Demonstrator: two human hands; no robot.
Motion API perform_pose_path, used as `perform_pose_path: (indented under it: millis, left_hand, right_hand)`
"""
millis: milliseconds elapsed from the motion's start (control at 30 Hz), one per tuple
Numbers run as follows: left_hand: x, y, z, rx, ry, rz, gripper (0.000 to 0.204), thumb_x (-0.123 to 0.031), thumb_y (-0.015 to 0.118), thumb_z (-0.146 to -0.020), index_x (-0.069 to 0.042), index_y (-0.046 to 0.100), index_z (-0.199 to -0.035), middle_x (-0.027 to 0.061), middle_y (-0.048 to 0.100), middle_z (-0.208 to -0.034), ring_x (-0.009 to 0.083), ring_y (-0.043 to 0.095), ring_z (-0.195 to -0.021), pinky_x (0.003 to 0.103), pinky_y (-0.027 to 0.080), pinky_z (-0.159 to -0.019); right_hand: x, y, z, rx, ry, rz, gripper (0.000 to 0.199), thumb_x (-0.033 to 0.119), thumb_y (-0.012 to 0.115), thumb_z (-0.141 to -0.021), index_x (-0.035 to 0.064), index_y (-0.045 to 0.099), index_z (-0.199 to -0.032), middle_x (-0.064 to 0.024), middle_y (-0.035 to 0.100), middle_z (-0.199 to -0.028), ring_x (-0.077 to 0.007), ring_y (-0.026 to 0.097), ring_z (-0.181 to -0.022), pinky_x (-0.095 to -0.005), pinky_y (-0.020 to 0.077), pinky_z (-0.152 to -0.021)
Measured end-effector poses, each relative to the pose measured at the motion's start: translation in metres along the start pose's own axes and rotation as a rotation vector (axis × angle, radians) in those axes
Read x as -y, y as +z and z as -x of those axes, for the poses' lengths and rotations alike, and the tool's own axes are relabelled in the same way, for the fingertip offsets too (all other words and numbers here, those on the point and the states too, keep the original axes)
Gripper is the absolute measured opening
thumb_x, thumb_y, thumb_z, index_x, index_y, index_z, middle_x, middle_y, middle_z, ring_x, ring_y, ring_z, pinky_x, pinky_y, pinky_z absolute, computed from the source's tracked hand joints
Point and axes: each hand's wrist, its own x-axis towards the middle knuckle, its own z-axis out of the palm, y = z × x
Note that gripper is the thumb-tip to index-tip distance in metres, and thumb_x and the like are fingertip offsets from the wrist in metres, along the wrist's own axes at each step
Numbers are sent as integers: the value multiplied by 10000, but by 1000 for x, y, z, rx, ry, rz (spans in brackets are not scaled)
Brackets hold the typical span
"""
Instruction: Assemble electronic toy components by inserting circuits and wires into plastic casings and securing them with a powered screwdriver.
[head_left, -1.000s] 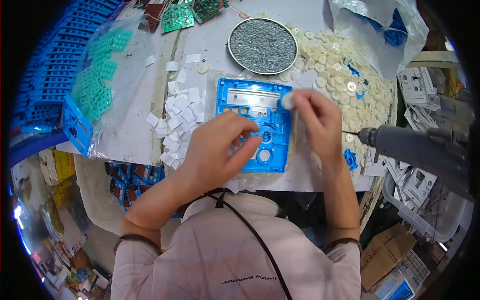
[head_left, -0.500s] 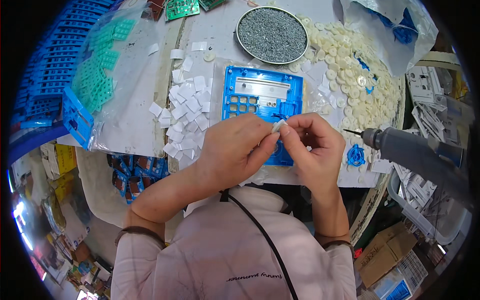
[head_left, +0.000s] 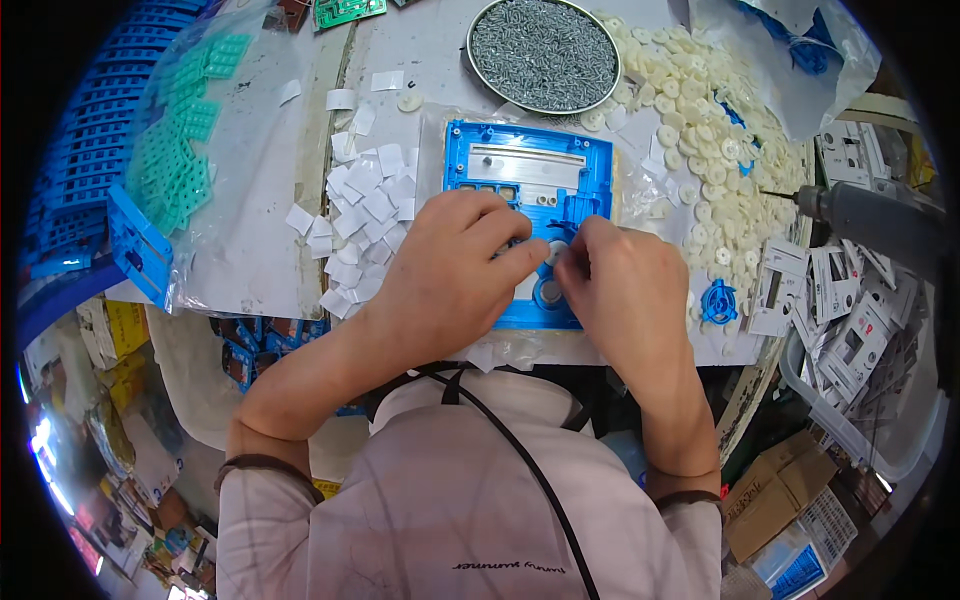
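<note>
Both hands' fingers (head_left: 535, 252) were pinched together on a small white disc (head_left: 556, 250) over the blue panel (head_left: 510, 170); many discs (head_left: 690, 100) beyond them remained loose.

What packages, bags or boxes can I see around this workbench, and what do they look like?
Clear plastic bag: left of the blue frame, holding teal parts.
Clear plastic bag: top right, crumpled, holding blue parts.
Cardboard boxes: lower right below the bench, brown.
Printed cards: right, white and grey, heaped.

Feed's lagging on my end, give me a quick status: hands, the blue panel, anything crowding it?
Left hand and right hand both down on blue panel, fingertips meeting at a round white piece. Panel flat on table. White squares left, white discs right, neither on it.
</note>
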Motion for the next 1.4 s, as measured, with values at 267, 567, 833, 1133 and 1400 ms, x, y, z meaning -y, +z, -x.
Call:
perform_pose_path:
  millis: [267,567,833,1133,1400]
  left_hand:
    - [-1,2,0,23,15,-83,390,-54,695,-694,-112,717,-1079,77,615,-1069,316,567,-1046,458,460,-892]
    - [-7,-2,-4,71,47,-201,310,-133,673,-759,-97,716,-1064,81,622,-1079,304,580,-1059,450,481,-892]
    - [-10,-5,-7,136,152,-245,362,-140,658,-794,-66,690,-1147,77,624,-1184,273,574,-1090,468,442,-1003]
    - [-12,-2,-11,183,214,-283,344,-123,661,-784,-48,707,-1117,25,624,-1180,204,573,-1092,515,379,-1079]
    - [3,-14,-22,266,341,-279,334,-146,658,-792,-67,716,-1112,9,629,-1170,196,576,-1126,529,369,-1104]
  right_hand:
    - [2,-9,-11,47,-1,70,161,178,717,-794,34,650,-765,-175,678,-713,-352,690,-657,-455,542,-600]
    - [-8,-8,-8,47,-43,-57,173,184,722,-820,30,647,-798,-150,678,-716,-352,674,-638,-442,527,-588]
    - [-26,-29,41,-116,36,-529,122,42,760,-809,21,640,-820,-55,614,-640,-169,571,-531,-277,425,-510]
    - [-69,-62,84,-759,55,-584,110,-69,660,-896,-87,671,-1004,-111,669,-783,-78,544,-631,-202,393,-558]
    - [-101,-85,83,-784,-63,-583,223,-73,659,-901,-94,662,-1123,-186,730,-895,-107,602,-632,-186,433,-572]
